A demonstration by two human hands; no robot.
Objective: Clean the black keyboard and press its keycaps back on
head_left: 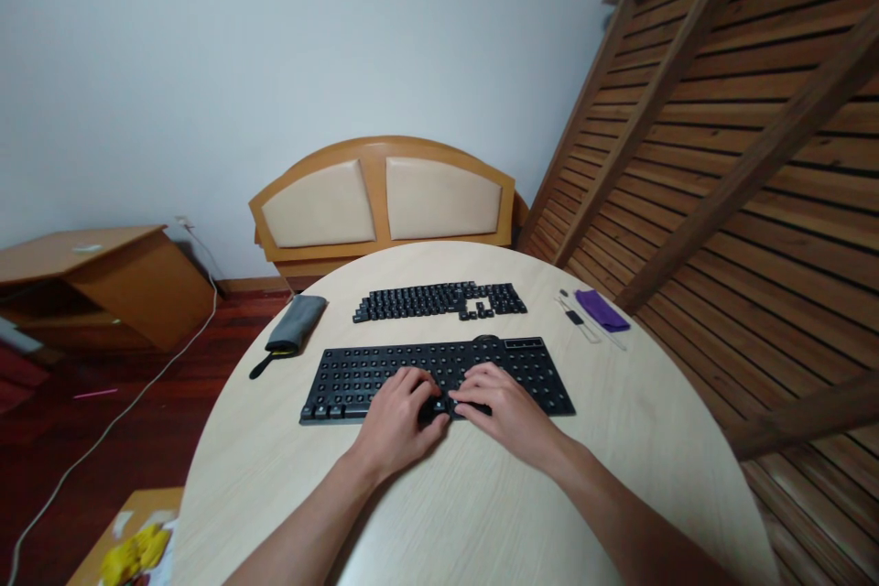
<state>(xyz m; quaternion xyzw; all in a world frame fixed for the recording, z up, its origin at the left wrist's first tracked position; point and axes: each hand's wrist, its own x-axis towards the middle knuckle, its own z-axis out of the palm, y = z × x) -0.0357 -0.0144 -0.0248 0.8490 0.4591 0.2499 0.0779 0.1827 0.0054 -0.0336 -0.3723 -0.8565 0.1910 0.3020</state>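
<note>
A black keyboard base (385, 371) with its keys taken off lies on the round table (481, 513). Both hands rest on its front edge. My left hand (402, 417) curls its fingers over the lower rows, thumb and forefinger on a black keycap (443, 406). From the right, my right hand (504, 407) meets it, fingertips on the same keycap. Behind the base, the removed keycaps (439, 300) are laid out in rows in keyboard order.
A grey pouch (295, 325) lies on the table's left edge. A purple cloth (601, 309) and small tools (575, 318) sit at the right. Beyond the table stands a wooden headboard (385, 201); a slatted frame (721, 156) leans at the right. A white cable (103, 430) crosses the floor.
</note>
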